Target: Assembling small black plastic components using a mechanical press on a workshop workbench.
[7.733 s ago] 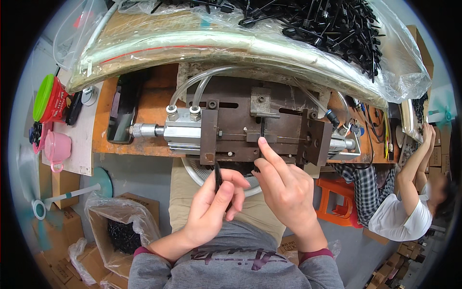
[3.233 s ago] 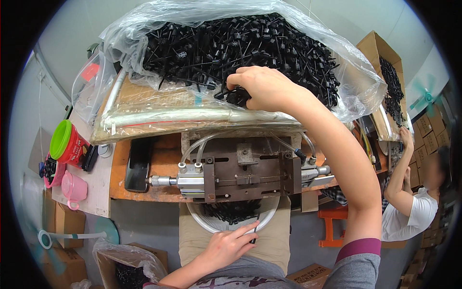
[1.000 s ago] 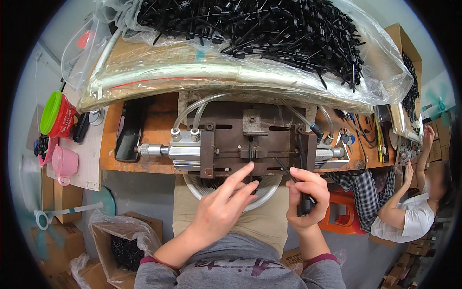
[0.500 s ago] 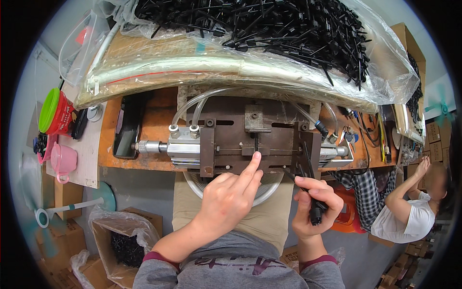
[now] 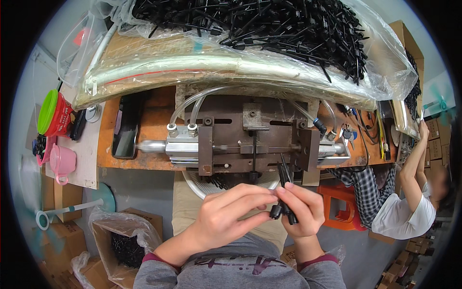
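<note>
Over my lap, my right hand [image 5: 304,207] grips a few thin black plastic stems [image 5: 285,171] with thick ridged heads. My left hand [image 5: 226,216] meets it from the left, thumb and index finger closing on one stem near its head. Beyond both hands is a brown metal fixture [image 5: 236,108] with a silver air cylinder [image 5: 183,150] on the left and another [image 5: 332,150] on the right. One black stem [image 5: 254,153] lies across the fixture's middle block, its head sticking out over the front edge. No hand touches that stem.
A plastic-lined box of black stems [image 5: 298,33] spans the far side. Beneath the fixture, a white basket [image 5: 195,187] holds more stems. A phone [image 5: 126,127] lies at left, near a pink cup [image 5: 62,159]. Another person [image 5: 409,207] sits at right by an orange stool [image 5: 339,204].
My left hand has left the fixture and come to the stems in my right hand, which moved slightly left. The cylinder rods are now blurred. The other person's arms have risen.
</note>
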`<act>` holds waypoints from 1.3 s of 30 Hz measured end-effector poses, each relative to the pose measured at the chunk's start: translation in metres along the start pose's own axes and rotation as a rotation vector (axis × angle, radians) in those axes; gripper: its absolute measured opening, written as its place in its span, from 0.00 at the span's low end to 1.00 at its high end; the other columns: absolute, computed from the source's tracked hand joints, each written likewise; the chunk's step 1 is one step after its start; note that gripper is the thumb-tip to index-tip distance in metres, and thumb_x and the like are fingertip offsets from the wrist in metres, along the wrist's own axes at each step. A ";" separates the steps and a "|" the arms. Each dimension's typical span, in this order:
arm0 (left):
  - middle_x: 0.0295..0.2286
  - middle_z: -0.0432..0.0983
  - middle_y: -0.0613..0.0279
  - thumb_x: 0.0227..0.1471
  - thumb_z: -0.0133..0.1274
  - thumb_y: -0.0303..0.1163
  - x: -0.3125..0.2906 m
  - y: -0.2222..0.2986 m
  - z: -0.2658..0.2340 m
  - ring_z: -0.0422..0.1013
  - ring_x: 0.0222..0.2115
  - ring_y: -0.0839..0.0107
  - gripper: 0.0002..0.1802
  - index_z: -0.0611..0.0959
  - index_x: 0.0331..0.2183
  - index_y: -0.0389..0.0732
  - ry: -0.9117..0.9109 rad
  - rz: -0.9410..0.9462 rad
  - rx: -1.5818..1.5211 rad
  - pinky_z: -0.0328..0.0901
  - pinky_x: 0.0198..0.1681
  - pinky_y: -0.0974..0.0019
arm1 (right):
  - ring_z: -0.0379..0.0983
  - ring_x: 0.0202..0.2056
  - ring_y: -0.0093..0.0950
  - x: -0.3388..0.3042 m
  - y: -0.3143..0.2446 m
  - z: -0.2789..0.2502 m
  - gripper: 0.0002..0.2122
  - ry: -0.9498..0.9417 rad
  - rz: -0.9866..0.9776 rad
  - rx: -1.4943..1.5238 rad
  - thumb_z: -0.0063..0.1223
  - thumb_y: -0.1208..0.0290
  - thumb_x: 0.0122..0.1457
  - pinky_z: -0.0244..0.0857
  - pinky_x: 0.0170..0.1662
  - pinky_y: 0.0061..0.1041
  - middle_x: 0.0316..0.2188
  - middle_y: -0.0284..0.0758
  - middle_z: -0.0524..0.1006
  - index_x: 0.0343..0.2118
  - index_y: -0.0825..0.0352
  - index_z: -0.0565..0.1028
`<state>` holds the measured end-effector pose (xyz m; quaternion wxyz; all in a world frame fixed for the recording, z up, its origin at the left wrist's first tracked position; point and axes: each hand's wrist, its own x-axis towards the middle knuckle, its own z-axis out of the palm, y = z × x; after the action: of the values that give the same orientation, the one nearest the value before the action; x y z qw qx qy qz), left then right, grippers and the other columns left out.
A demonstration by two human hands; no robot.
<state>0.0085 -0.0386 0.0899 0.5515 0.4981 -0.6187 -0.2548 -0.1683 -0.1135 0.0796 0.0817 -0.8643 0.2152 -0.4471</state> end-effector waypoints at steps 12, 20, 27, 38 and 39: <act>0.37 0.79 0.55 0.39 0.69 0.24 -0.006 0.006 0.002 0.77 0.31 0.68 0.17 0.86 0.36 0.33 0.119 0.034 0.146 0.73 0.31 0.69 | 0.81 0.34 0.35 0.005 0.005 0.010 0.16 -0.004 0.031 0.094 0.59 0.85 0.46 0.77 0.34 0.26 0.42 0.46 0.80 0.41 0.74 0.81; 0.46 0.78 0.50 0.38 0.68 0.26 0.000 -0.030 0.011 0.79 0.32 0.64 0.16 0.84 0.33 0.34 0.092 0.199 0.631 0.74 0.34 0.67 | 0.81 0.38 0.35 0.004 0.002 0.013 0.13 0.129 0.158 0.133 0.61 0.87 0.49 0.78 0.39 0.26 0.40 0.44 0.81 0.40 0.72 0.80; 0.45 0.80 0.55 0.39 0.67 0.28 0.002 -0.032 0.014 0.79 0.26 0.67 0.15 0.84 0.33 0.37 0.055 0.128 0.693 0.72 0.29 0.70 | 0.82 0.36 0.34 0.003 0.004 0.011 0.12 0.117 0.157 0.117 0.62 0.85 0.49 0.78 0.37 0.25 0.39 0.44 0.81 0.39 0.72 0.80; 0.46 0.80 0.57 0.40 0.67 0.29 0.006 -0.032 0.008 0.77 0.22 0.71 0.13 0.85 0.33 0.38 0.023 0.080 0.651 0.70 0.26 0.73 | 0.80 0.26 0.31 0.000 0.010 0.006 0.12 0.119 0.063 0.107 0.68 0.81 0.44 0.73 0.26 0.22 0.35 0.42 0.82 0.35 0.71 0.81; 0.46 0.80 0.57 0.40 0.67 0.29 0.007 -0.030 0.008 0.77 0.22 0.71 0.14 0.85 0.33 0.38 0.017 0.078 0.655 0.70 0.26 0.73 | 0.79 0.25 0.30 -0.001 0.011 0.006 0.13 0.131 0.061 0.106 0.69 0.81 0.43 0.72 0.25 0.22 0.35 0.42 0.82 0.34 0.71 0.81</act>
<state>0.0122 -0.0579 0.0646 0.3764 0.6272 -0.6816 -0.0168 -0.1674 -0.1227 0.0717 0.1266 -0.8208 0.2221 -0.5109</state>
